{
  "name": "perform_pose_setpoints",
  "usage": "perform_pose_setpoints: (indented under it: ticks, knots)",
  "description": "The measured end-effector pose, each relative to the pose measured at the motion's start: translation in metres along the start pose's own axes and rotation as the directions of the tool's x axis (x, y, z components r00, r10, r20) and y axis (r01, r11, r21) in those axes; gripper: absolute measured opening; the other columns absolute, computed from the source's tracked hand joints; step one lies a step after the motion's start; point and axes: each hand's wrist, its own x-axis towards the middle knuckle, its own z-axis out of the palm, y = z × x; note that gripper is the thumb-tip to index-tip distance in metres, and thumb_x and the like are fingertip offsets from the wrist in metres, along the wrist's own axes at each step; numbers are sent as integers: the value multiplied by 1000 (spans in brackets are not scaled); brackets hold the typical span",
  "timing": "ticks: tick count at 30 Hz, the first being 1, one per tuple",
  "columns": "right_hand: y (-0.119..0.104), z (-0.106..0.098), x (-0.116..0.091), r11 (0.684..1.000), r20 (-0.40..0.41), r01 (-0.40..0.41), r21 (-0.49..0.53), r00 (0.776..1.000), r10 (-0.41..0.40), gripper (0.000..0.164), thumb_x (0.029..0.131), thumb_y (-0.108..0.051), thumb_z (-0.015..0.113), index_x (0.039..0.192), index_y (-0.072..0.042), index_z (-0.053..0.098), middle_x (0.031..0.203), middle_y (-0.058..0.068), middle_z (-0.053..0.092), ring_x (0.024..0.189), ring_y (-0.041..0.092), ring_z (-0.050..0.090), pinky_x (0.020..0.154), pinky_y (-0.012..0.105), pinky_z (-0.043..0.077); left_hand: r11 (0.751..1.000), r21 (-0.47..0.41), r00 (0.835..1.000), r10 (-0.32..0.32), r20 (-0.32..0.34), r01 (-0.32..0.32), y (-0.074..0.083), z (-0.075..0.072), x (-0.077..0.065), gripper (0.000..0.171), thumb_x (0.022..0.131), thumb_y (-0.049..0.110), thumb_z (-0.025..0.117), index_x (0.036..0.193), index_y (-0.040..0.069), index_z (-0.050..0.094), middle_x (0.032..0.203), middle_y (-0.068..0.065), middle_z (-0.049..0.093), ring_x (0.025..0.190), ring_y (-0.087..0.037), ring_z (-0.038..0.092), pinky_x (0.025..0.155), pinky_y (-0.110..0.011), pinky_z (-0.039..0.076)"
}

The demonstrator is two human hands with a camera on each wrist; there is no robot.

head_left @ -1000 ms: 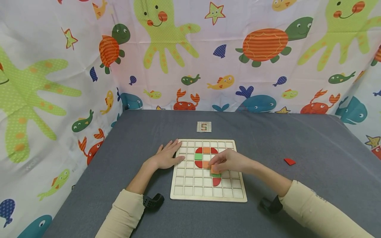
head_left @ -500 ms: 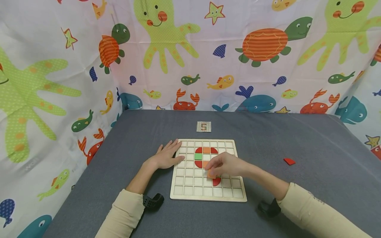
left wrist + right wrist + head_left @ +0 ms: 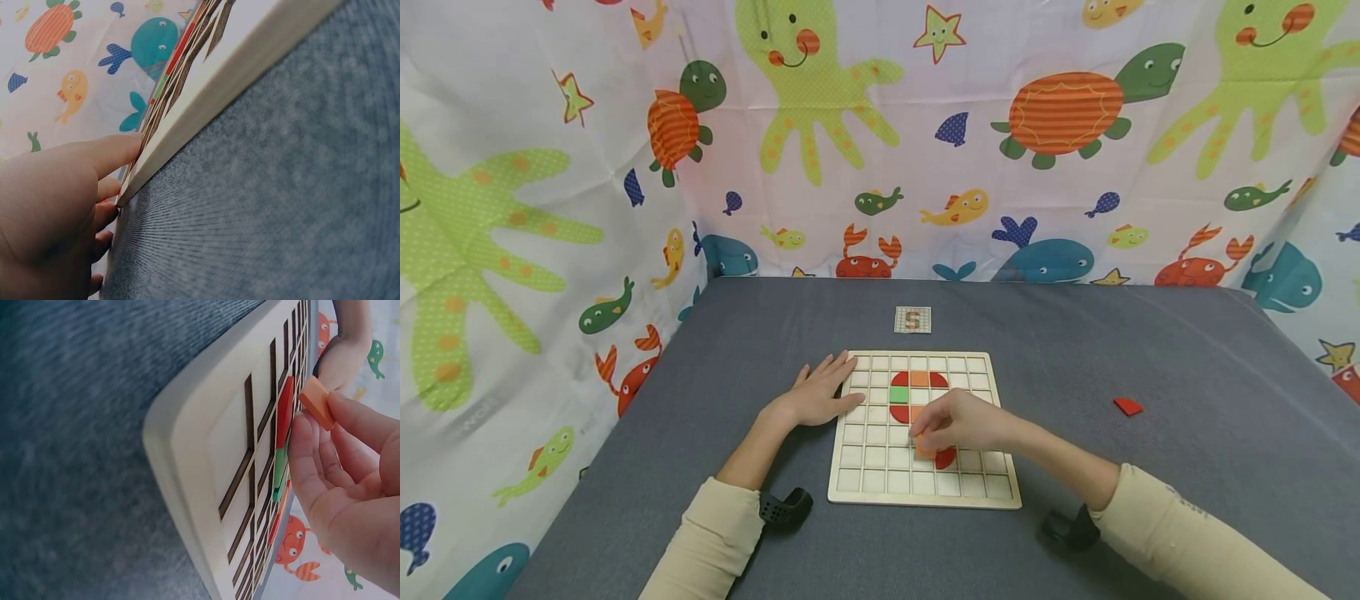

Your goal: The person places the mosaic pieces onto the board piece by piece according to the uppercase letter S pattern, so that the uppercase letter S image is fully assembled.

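My right hand (image 3: 962, 421) pinches an orange square tile (image 3: 317, 403) between thumb and fingers, low over the wooden grid board (image 3: 865, 479). In the right wrist view the tile is tilted, beside a red quarter-round tile (image 3: 285, 412) and a green tile (image 3: 280, 472) on the board. My left hand (image 3: 816, 398) lies with fingers extended at the board's left edge, the thumb touching its surface. Farther up the grid sit red rounded tiles (image 3: 900, 413), an orange tile (image 3: 919, 379) and another green tile (image 3: 898, 394). My right hand partly covers the tiles in the middle.
A small card with an S pattern (image 3: 912, 320) lies behind the board. One loose red piece (image 3: 1127, 407) is on the grey cloth to the right. A curtain printed with sea animals (image 3: 970, 167) stands along the back and sides.
My right hand has moved left and slightly toward me across the board, carrying the orange tile from above the green tile to left of the lower red tile. The left hand stays put.
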Motion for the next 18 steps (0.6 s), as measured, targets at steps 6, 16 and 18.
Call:
perform_pose_setpoints:
  ticks: [6, 16, 18]
  knots:
    - [-4, 4, 1, 1000, 7, 0, -22, 1000, 0, 8, 87, -3, 69, 94, -2, 72, 79, 0, 67, 73, 13, 60, 71, 26, 50, 1000, -1, 1000, -5, -1, 5, 1, 0, -1, 70, 99, 39, 48, 152, 4, 19, 157, -15, 12, 143, -35, 6, 109, -59, 1]
    - [-6, 6, 1, 999, 7, 19, -44, 1000, -18, 10, 84, -1, 71, 94, 0, 72, 78, 0, 66, 72, 11, 60, 69, 25, 50, 1000, 4, 1000, -12, 1, 12, 1, 0, 0, 71, 99, 40, 48, 152, 4, 19, 157, -15, 12, 143, -35, 6, 109, -59, 1]
    - [-6, 6, 1, 999, 6, 15, -46, 1000, -15, 11, 84, -1, 71, 95, 0, 72, 79, 0, 66, 72, 11, 60, 68, 25, 50, 1000, 1, 1000, -9, 1, 9, 1, 0, 0, 71, 99, 40, 48, 152, 4, 19, 157, -15, 12, 143, -35, 6, 109, -59, 1]
